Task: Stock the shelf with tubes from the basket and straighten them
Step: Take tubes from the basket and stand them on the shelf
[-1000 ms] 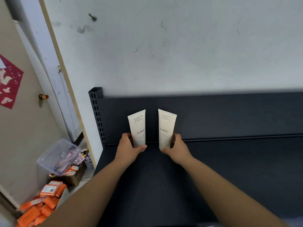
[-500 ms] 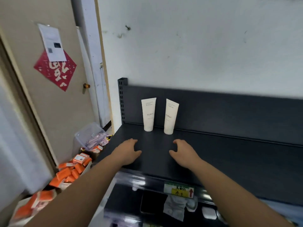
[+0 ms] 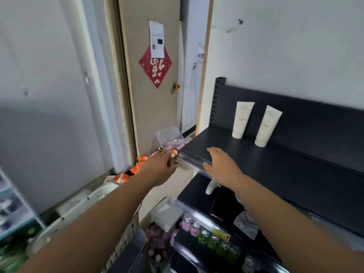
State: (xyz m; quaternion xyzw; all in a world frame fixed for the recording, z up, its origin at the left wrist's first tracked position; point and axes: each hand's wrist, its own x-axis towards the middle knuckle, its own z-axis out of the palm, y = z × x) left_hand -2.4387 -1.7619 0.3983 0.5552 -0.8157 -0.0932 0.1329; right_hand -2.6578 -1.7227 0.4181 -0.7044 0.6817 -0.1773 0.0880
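two white tubes on the top shelf [image 3: 295, 174], at its back edge near the back left corner. left tube [image 3: 241, 120] and right tube [image 3: 266, 127] stood cap down, just beside each other with a gap between. right one seemed to lean a little at the top; the wide lens may account for that.

left hand [image 3: 159, 166] hung just off the shelf's front left corner, fingers straight and spread, nothing in it. right hand [image 3: 222, 166] lay over the front edge near the same corner, fingers loose and apart, also holding nothing; could not tell if it touched the edge.

pale perforated basket [image 3: 94, 196] low on the left, partly behind the left forearm. contents hidden, no tubes visible in it.

also noted: a dark phone [image 3: 222, 205] and a small white bottle [image 3: 210, 187] on the shelf below, a clear plastic box [image 3: 169, 138] and orange packets [image 3: 137, 168] on the floor by the door.

judgement: between placements. first pair set, most of the shelf unfilled, so the task looked early. next move called for both hands to go down and left into the basket, take a tube each, and stand them cap down along the back edge to the right of the pair. the leaning tube probably wanted a nudge upright.
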